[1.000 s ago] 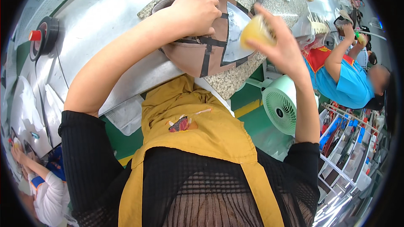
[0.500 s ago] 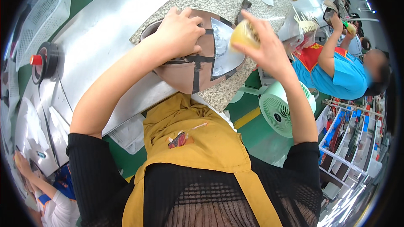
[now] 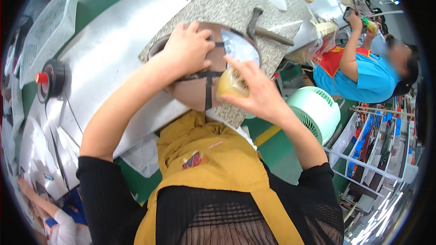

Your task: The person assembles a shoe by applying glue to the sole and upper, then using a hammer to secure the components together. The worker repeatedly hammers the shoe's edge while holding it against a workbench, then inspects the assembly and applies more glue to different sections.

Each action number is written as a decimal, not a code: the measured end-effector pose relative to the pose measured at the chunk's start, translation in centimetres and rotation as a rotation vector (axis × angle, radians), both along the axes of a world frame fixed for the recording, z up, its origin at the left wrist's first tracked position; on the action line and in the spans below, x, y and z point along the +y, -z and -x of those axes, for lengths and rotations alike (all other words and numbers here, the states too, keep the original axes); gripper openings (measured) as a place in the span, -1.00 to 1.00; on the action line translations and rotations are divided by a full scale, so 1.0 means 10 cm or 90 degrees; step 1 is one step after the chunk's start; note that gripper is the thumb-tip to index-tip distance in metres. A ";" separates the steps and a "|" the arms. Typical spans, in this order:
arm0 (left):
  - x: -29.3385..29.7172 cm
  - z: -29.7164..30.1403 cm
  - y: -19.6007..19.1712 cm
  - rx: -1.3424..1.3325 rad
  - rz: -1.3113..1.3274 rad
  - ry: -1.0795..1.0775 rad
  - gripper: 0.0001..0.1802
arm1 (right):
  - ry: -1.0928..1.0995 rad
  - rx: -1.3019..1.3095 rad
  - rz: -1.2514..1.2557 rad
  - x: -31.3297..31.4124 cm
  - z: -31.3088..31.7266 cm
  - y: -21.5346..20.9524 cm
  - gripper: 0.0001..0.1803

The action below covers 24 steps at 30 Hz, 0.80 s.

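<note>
Spread fingers of the left hand (image 3: 190, 47) rest on a curved brown piece (image 3: 188, 94), black-striped with a whitish panel (image 3: 240, 47), lying beneath them on a speckled worktop (image 3: 236, 4). Fingers of the right hand (image 3: 238, 78) grip a blurred, rounded yellow object (image 3: 229, 86) over the piece's near right side. Far left stands a white perforated basket (image 3: 50, 31), contents unclear.

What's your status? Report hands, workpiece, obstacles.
Left hand spread on brown panelled piece. Right hand holding yellow object at its right side. Hammer beside piece, on speckled slab.
</note>
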<state>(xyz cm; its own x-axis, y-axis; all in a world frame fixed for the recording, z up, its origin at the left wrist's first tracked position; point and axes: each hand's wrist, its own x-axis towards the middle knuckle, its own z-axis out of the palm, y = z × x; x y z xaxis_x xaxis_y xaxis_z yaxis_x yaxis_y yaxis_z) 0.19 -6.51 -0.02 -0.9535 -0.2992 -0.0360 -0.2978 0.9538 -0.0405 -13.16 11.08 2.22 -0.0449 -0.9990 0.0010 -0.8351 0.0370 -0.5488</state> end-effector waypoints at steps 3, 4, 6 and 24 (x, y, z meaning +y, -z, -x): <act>0.00 -0.01 -0.02 0.002 -0.007 -0.003 -0.48 | 0.057 -0.233 -0.011 -0.15 0.26 -0.18 -0.20; 0.01 -0.03 -0.03 0.000 -0.009 -0.007 -0.48 | 0.081 -0.308 0.010 -0.20 0.40 -0.26 -0.21; -0.02 -0.03 -0.01 0.020 -0.023 0.003 -0.49 | 0.192 -0.307 0.086 -0.34 0.86 -0.38 -0.25; 0.00 -0.01 0.00 0.039 -0.014 0.014 -0.50 | 0.348 0.252 0.020 -1.57 2.80 0.19 -0.04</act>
